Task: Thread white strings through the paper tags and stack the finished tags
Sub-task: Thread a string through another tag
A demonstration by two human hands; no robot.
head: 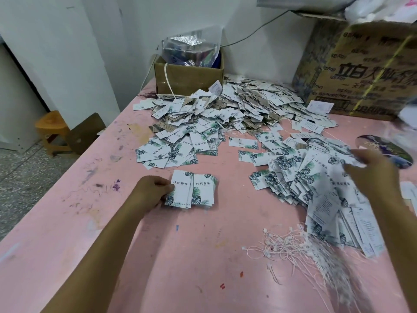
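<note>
Two overlapping stacks of white leaf-printed paper tags [194, 190] lie on the pink desk [180, 256], their left edge pinched by the left hand [151, 192] fingers [164, 184]; the blurred right hand [372, 175] leaves its grip unclear.

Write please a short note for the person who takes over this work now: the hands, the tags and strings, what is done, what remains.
Left hand grips the small stack of tags at its left edge, flat on the pink table.
Right hand is over the right pile of tags; blurred, grip unclear.
White strings lie loose on the near side of that pile.
Done: one small stack gathered.
To do: the big pile at the back and the rest; which tags are threaded cannot be told.
</note>
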